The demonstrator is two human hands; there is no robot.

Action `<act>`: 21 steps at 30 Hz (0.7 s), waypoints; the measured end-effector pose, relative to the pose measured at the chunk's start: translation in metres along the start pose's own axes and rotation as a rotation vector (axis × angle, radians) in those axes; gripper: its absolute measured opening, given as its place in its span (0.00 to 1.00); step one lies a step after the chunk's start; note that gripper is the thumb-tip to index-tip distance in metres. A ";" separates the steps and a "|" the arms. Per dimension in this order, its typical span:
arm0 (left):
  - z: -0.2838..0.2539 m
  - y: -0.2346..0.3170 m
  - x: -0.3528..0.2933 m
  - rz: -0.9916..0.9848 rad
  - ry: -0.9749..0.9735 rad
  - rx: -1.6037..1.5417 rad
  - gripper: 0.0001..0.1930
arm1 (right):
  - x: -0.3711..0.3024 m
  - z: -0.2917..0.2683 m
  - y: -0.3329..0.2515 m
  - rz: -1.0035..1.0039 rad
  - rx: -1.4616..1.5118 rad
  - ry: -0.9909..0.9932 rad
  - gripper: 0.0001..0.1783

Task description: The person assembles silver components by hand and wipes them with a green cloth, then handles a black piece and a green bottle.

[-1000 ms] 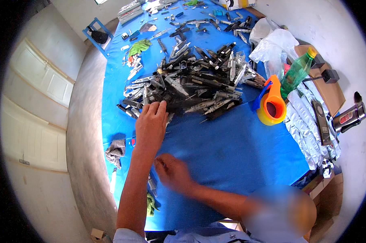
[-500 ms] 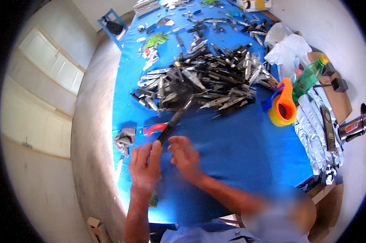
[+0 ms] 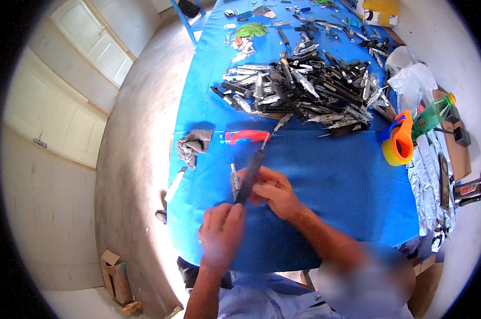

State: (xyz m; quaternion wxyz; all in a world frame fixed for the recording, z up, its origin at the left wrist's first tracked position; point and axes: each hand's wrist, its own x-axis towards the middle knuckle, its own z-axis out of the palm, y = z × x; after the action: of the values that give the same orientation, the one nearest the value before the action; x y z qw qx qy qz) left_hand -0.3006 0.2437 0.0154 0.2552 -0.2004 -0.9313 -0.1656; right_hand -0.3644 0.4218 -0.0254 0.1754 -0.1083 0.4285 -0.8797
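Note:
A long black pen-shaped tool [image 3: 251, 173] with a thin metal tip slants up and away over the near part of the blue table. My left hand [image 3: 220, 234] is closed around its lower end. Bent fingers of my right hand [image 3: 275, 192] meet its middle, partly hidden behind the shaft. Beside those fingertips shows a slim silver piece [image 3: 234, 181]; I cannot tell whether it is held or lies on the cloth. Just past the tool's tip lies a red curved-handled object [image 3: 245, 137]. Farther off spreads a heap of black and silver pen-shaped tools [image 3: 309, 90].
A grey rag [image 3: 194, 146] lies near the left table edge. On the right stand an orange-and-yellow tape dispenser [image 3: 399, 143] and a green bottle [image 3: 433, 114], beside silvery packets [image 3: 424, 186]. Farther back are a green cloth [image 3: 251, 30] and scattered small parts.
My right hand, apart from the black tool before, has come to its shaft. The tool has been drawn closer to me, away from the heap. The whole view has shifted.

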 end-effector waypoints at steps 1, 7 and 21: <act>-0.002 0.000 -0.002 -0.005 -0.026 0.006 0.15 | 0.000 0.000 0.001 0.002 -0.009 -0.020 0.22; -0.002 0.006 -0.011 -0.036 -0.042 -0.077 0.18 | 0.001 0.000 0.005 0.010 0.005 -0.033 0.20; 0.006 0.008 -0.020 -0.216 0.029 -0.242 0.17 | 0.004 -0.001 0.004 0.067 -0.046 -0.064 0.23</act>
State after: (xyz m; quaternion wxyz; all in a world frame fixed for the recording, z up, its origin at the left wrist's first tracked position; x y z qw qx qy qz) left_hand -0.2832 0.2477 0.0010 0.2234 -0.1261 -0.9169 -0.3057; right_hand -0.3674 0.4187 -0.0294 0.2155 -0.1259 0.4464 -0.8593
